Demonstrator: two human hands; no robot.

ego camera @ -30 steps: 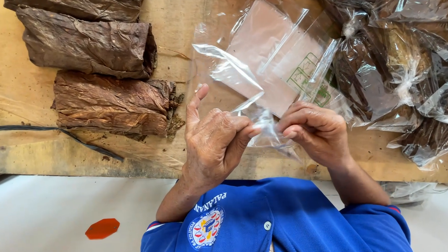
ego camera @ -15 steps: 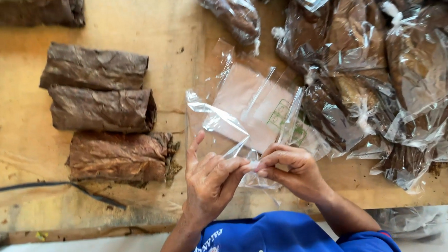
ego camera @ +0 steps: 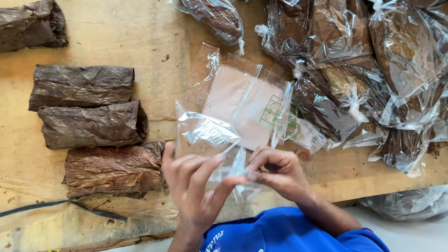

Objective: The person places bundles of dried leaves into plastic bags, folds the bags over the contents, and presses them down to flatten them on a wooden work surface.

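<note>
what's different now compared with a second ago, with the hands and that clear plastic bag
Both hands, left hand and right hand, keep pinching the empty clear plastic bag at its mouth; the left fingers have spread wider. The view has shifted towards the table. The brown rolled leaf bundles and bagged bundles lie unmoved.

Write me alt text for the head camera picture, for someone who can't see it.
Seen from above, a person's left hand and right hand pinch the edge of an empty clear plastic bag over a wooden table. Three brown leaf rolls lie to the left; a pile of filled, tied bags lies to the right.
</note>
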